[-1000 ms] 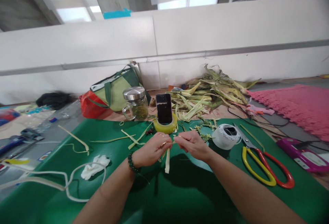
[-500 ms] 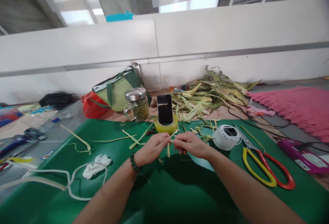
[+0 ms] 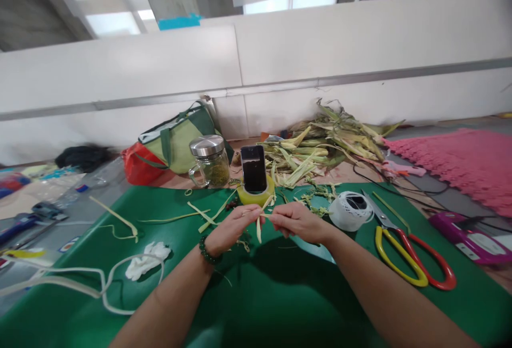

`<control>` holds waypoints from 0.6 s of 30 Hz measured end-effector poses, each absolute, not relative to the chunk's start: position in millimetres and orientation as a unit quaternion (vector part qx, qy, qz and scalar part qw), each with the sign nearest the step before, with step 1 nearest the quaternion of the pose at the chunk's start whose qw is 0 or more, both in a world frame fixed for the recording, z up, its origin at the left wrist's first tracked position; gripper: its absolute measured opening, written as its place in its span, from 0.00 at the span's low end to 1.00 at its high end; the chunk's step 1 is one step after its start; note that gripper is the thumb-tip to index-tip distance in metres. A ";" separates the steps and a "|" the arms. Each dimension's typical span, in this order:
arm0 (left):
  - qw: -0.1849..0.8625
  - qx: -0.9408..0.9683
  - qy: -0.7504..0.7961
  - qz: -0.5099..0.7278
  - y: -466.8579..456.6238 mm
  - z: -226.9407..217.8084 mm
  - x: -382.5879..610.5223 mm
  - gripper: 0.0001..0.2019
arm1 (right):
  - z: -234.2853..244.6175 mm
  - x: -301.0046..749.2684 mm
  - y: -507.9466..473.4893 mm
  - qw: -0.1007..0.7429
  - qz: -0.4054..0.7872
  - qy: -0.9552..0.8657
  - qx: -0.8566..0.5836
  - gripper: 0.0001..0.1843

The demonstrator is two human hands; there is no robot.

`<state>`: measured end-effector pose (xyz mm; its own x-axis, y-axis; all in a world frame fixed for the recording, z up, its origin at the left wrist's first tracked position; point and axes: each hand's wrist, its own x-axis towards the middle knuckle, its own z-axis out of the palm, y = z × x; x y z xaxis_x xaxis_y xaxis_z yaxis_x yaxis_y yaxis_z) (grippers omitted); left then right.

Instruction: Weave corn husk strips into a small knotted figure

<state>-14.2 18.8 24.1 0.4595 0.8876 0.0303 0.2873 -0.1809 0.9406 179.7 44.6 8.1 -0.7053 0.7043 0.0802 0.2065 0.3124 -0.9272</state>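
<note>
Pale corn husk strips (image 3: pixel 258 229) stick out between my two hands, over the middle of the green mat (image 3: pixel 288 305). My left hand (image 3: pixel 235 226), with a dark green bead bracelet at the wrist, pinches them from the left. Closed fingers of my right hand (image 3: pixel 298 221) grip a strip end from the right, a small gap apart from the left. Just beyond the hands a phone (image 3: pixel 254 168) stands upright in a yellow tape roll (image 3: pixel 252 197). Loose husk strips (image 3: pixel 216 217) lie beside my left hand. The fingertips partly hide the held piece.
Right of my hands are a white roll of string (image 3: pixel 350 211) and scissors (image 3: pixel 400 249) with red and yellow handles. A glass mug (image 3: pixel 210 164), a green bag (image 3: pixel 180 143) and a husk pile (image 3: pixel 336 135) stand behind. White cord (image 3: pixel 106 289) and crumpled tissue (image 3: pixel 147 261) lie left.
My hands have moved slightly apart, and more of the husk strip shows between them. The whole view has shifted a little.
</note>
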 end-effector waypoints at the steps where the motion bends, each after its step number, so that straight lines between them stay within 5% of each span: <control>1: 0.503 0.691 0.408 0.322 19.2 21.9 -13.0 0.19 | 6.8 177.7 44.6 0.252 0.520 -0.759 -0.301 0.25; 18: 0.659 0.498 0.454 0.335 16.6 9.6 -4.7 0.25 | -4.4 170.0 50.9 0.311 0.584 -0.652 -0.370 0.25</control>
<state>-4.7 16.6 9.6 0.3636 0.8931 -0.2651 0.0110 0.2804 0.9598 170.0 50.9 -4.4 -0.5324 0.8460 -0.0275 0.1194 0.0429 -0.9919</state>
